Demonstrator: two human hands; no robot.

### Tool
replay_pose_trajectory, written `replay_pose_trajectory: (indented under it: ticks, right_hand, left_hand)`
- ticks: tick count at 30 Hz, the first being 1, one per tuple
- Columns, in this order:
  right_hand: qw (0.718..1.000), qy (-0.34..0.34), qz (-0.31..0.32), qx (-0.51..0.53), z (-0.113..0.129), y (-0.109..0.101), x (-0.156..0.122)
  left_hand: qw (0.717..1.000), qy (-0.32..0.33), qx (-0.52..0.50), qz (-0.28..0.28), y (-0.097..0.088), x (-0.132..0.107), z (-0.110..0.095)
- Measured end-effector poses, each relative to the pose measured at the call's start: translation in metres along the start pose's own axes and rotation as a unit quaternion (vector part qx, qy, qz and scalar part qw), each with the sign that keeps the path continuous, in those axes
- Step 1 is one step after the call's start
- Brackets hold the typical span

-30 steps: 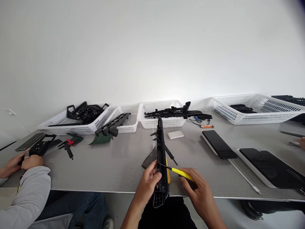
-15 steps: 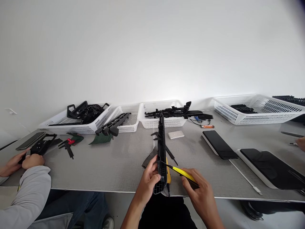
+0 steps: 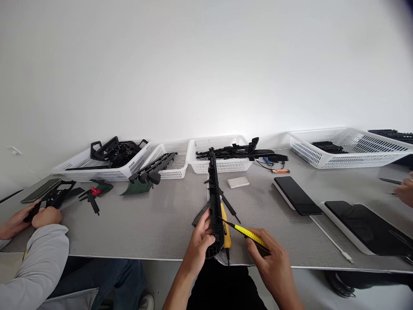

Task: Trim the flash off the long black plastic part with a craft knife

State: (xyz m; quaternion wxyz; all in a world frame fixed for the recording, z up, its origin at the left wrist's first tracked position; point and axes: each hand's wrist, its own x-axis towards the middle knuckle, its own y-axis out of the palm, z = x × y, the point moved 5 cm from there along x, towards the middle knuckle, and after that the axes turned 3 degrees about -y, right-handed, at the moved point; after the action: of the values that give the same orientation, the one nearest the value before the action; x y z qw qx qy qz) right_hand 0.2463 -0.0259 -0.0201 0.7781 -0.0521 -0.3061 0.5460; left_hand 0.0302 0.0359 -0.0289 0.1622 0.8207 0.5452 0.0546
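Note:
My left hand [image 3: 201,241] grips the lower end of a long black plastic trim piece [image 3: 214,202], its ribbed inner side towards me. The piece stands tilted away from me above the table edge. In my right hand [image 3: 269,258] is a yellow-and-black utility knife [image 3: 247,233], its dark tip at the right edge of the trim piece; whether it touches cannot be made out. Partly behind the piece lies a yellow corded tool [image 3: 226,232]. A dark caliper [image 3: 230,206] and a dark grey scrap [image 3: 200,215] are close by, partly covered.
White baskets with black plastic parts line the wall, including the middle basket [image 3: 222,165] and right basket [image 3: 348,161]. A white box [image 3: 238,182], two black-topped devices [image 3: 297,196] and a white cable [image 3: 332,239] lie rightward. A co-worker's hands [image 3: 47,217] work at left; another hand [image 3: 405,191] shows at right.
The trim piece has shifted slightly left and turned, showing more of the yellow corded tool behind it. My right hand with the knife has barely moved.

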Motion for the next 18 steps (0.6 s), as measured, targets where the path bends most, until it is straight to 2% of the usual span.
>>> replay_pose_trajectory:
  ticks: [5, 10, 18]
  right_hand:
    - [1.000, -0.002, 0.008, -0.007, -0.004, 0.003, -0.002]
    - [0.999, 0.011, -0.038, -0.024, -0.011, 0.002, -0.004]
    - [0.999, 0.015, 0.017, -0.038, -0.006, -0.003, -0.003]
  left_hand:
    - [1.000, 0.010, -0.014, 0.000, -0.001, 0.002, 0.001]
    - [1.000, 0.011, -0.014, -0.008, -0.006, 0.006, 0.011]
    - [0.997, 0.010, -0.011, -0.081, -0.012, 0.010, 0.023]
